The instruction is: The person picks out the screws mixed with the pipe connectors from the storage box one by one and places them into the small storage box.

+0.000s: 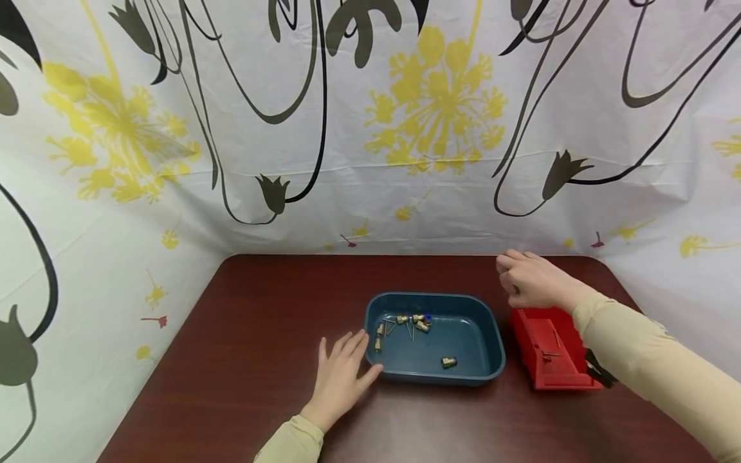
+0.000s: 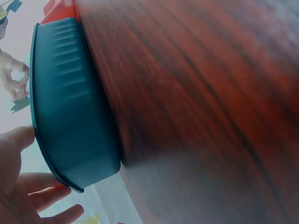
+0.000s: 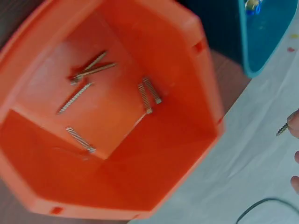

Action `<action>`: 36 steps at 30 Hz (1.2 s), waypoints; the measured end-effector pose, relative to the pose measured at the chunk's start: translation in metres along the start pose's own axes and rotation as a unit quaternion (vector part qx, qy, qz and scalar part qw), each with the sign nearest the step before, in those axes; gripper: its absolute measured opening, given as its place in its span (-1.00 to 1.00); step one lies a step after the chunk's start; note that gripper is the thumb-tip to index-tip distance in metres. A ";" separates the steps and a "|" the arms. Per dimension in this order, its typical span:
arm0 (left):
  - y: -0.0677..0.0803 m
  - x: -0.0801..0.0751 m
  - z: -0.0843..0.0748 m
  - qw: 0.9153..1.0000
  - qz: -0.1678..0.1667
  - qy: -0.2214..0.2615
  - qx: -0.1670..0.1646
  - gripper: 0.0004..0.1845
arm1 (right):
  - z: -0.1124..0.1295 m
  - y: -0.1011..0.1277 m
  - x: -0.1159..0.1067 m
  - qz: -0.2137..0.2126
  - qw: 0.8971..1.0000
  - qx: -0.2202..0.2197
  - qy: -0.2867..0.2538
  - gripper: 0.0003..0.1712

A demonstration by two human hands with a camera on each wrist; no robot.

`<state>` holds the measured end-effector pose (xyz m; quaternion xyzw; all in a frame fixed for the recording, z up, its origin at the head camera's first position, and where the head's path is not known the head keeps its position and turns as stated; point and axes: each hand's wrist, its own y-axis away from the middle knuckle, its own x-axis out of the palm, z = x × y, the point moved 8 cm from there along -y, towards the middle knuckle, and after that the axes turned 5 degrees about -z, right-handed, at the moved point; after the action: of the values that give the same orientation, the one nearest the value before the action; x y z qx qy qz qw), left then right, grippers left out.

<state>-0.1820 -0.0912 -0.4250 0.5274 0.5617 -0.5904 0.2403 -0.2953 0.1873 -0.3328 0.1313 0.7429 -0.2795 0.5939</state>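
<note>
- Blue tray [image 1: 489,334] sits mid-table [image 1: 243,334], with brass fittings [image 1: 405,319] and thin screws inside.
- Left hand [image 1: 341,376] lies flat on the table, fingers straight and spread, thumb against the tray's near-left corner; it holds nothing.
- Right hand [image 1: 529,281] hovers above the red bin [image 1: 550,350], fingers curled, pinching a screw [image 3: 283,129].
- The screw's tip slants down toward the bin, where more screws [image 3: 88,74] lie.
</note>
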 end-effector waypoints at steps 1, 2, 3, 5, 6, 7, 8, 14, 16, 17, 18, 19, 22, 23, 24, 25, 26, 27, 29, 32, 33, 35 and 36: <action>0.000 0.000 0.000 1.000 0.000 0.000 0.000 -0.35 | -0.003 0.005 0.000 0.000 1.000 0.008 0.000 -0.61; 0.000 0.000 0.000 1.000 0.001 0.000 0.000 -0.35 | -0.007 0.010 0.001 0.000 1.000 0.016 0.002 -0.61; 0.000 0.000 0.000 1.000 0.001 -0.001 0.000 -0.35 | -0.010 0.014 0.001 0.000 1.000 0.023 0.002 -0.61; 0.000 0.000 0.000 1.000 0.000 -0.001 0.000 -0.35 | -0.015 0.023 0.003 0.000 0.999 0.035 0.004 -0.61; 0.000 -0.001 0.000 1.000 -0.002 -0.001 0.000 -0.35 | -0.018 0.028 0.005 0.002 0.999 0.042 0.006 -0.61; 0.000 -0.001 0.000 1.000 -0.003 -0.001 0.000 -0.35 | -0.020 0.032 0.006 0.003 0.999 0.048 0.007 -0.61; 0.000 -0.001 -0.001 1.000 -0.004 -0.001 0.001 -0.35 | -0.022 0.036 0.007 0.006 0.999 0.054 0.006 -0.61; -0.001 -0.002 0.000 1.000 -0.006 -0.002 0.004 -0.35 | -0.025 0.054 0.016 0.022 0.997 0.078 -0.016 -0.61; -0.001 -0.001 0.000 1.000 -0.006 -0.004 0.005 -0.35 | -0.026 0.060 0.020 0.025 0.996 0.086 -0.021 -0.60; -0.001 -0.002 0.000 1.000 -0.007 -0.005 0.006 -0.35 | -0.026 0.062 0.022 0.026 0.995 0.090 -0.024 -0.60; -0.001 -0.002 0.000 1.000 -0.008 -0.007 0.006 -0.35 | -0.026 0.064 0.024 0.028 0.995 0.093 -0.026 -0.59; -0.001 -0.002 -0.001 1.000 -0.008 -0.008 0.007 -0.35 | -0.026 0.067 0.026 0.029 0.995 0.096 -0.028 -0.58; 0.000 -0.002 -0.001 1.000 -0.008 -0.011 0.007 -0.35 | -0.025 0.073 0.032 0.027 0.994 0.098 -0.034 -0.57; 0.000 -0.002 0.000 1.000 -0.008 -0.011 0.007 -0.35 | -0.024 0.074 0.034 0.026 0.994 0.096 -0.036 -0.58; 0.000 -0.002 0.000 1.000 -0.008 -0.012 0.007 -0.35 | -0.023 0.075 0.036 0.026 0.995 0.094 -0.037 -0.58; 0.000 -0.002 0.000 1.000 -0.007 -0.012 0.006 -0.35 | -0.022 0.076 0.038 0.025 0.995 0.095 -0.036 -0.59; 0.000 -0.001 0.000 1.000 -0.006 -0.013 0.006 -0.35 | -0.022 0.077 0.040 0.026 0.995 0.095 -0.034 -0.59; 0.000 -0.001 0.000 1.000 -0.005 -0.013 0.006 -0.35 | -0.021 0.078 0.042 0.029 0.994 0.095 -0.034 -0.60; 0.000 -0.001 0.000 1.000 -0.004 -0.014 0.005 -0.35 | -0.019 0.079 0.045 0.036 0.994 0.097 -0.032 -0.61; 0.000 -0.001 0.000 1.000 -0.002 -0.016 0.005 -0.35 | -0.017 0.080 0.048 0.045 0.994 0.100 -0.026 -0.62; 0.000 -0.001 0.000 1.000 -0.002 -0.016 0.005 -0.35 | -0.016 0.080 0.049 0.048 0.993 0.101 -0.026 -0.62; 0.000 0.000 -0.001 1.000 -0.001 -0.014 0.005 -0.35 | -0.014 0.081 0.049 0.054 0.993 0.102 -0.026 -0.61; 0.000 0.000 -0.001 1.000 -0.001 -0.012 0.005 -0.35 | -0.014 0.082 0.049 0.056 0.993 0.103 -0.026 -0.61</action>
<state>-0.1818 -0.0905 -0.4248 0.5207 0.5562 -0.6002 0.2436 -0.2760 0.2546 -0.3994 0.2264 0.6860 -0.3243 0.6107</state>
